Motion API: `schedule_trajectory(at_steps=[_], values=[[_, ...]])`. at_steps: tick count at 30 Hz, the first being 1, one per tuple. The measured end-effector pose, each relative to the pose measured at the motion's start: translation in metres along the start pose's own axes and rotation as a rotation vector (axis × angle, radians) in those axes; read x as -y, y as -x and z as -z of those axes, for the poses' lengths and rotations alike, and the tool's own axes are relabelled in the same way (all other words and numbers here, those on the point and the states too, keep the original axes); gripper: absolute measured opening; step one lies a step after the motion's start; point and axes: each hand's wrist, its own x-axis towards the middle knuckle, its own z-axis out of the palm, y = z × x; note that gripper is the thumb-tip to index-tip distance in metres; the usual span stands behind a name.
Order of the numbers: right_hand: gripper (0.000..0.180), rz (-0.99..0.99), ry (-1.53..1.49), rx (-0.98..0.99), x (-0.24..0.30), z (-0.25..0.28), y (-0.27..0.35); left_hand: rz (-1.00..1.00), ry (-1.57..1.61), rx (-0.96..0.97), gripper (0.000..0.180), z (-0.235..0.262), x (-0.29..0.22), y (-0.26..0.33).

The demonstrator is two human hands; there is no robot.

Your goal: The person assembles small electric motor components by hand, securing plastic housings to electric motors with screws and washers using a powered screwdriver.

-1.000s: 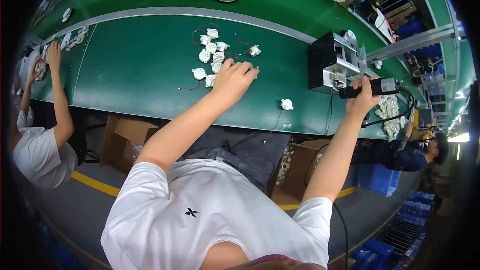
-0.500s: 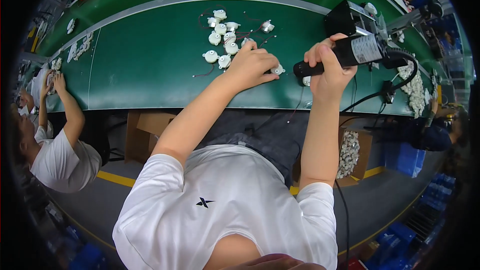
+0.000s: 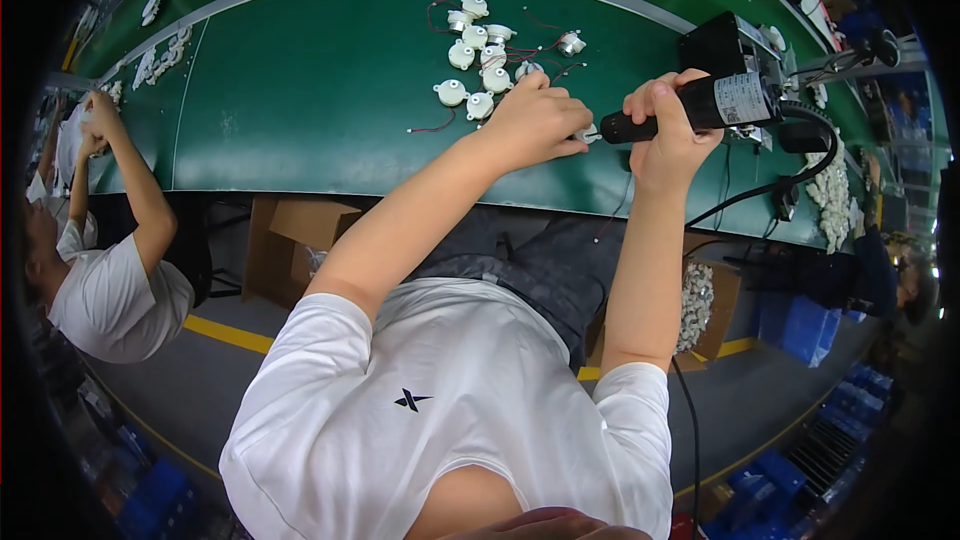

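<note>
My right hand (image 3: 670, 130) grips a black electric screwdriver (image 3: 700, 105) held level, its tip pointing left at a small white part (image 3: 588, 134) on the green bench (image 3: 300, 110). My left hand (image 3: 535, 120) rests closed over that white part, fingers pinching it against the bench. Just beyond my left hand lies a cluster of several small round white motors with red and black wires (image 3: 478, 50). A black cable (image 3: 790, 170) trails from the screwdriver to the right.
A black box-shaped unit (image 3: 725, 40) stands on the bench behind the screwdriver. Cardboard boxes (image 3: 290, 240) sit under the bench. Another person in a white shirt (image 3: 110, 280) works at the left. A heap of white parts (image 3: 830, 195) lies at the far right.
My right hand has brought the screwdriver in from the right until its tip meets the part under my left hand. My left hand moved from the motor cluster to that part.
</note>
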Motion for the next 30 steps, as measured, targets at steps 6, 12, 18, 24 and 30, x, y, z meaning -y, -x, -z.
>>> schedule_trajectory(at_steps=[6, 12, 18, 24, 30], values=[[0.022, 0.001, 0.018, 0.013, -0.005, -0.002, 0.002, -0.002, -0.004, -0.001, 0.029, 0.000, -0.001, 0.000], [0.024, -0.012, 0.089, 0.057, -0.007, -0.001, 0.001, 0.018, -0.008, 0.019, 0.027, 0.002, -0.004, -0.004], [0.031, -0.029, 0.109, 0.025, -0.003, -0.004, 0.003, 0.030, 0.002, 0.080, 0.023, 0.003, -0.006, -0.003], [0.034, 0.271, 0.203, -0.153, 0.049, 0.070, -0.012, -0.079, 0.047, -0.021, 0.013, -0.010, -0.004, 0.001], [0.030, 0.402, 0.347, -0.389, 0.095, 0.153, -0.068, -0.205, 0.099, -0.050, 0.013, -0.019, -0.005, -0.004]])
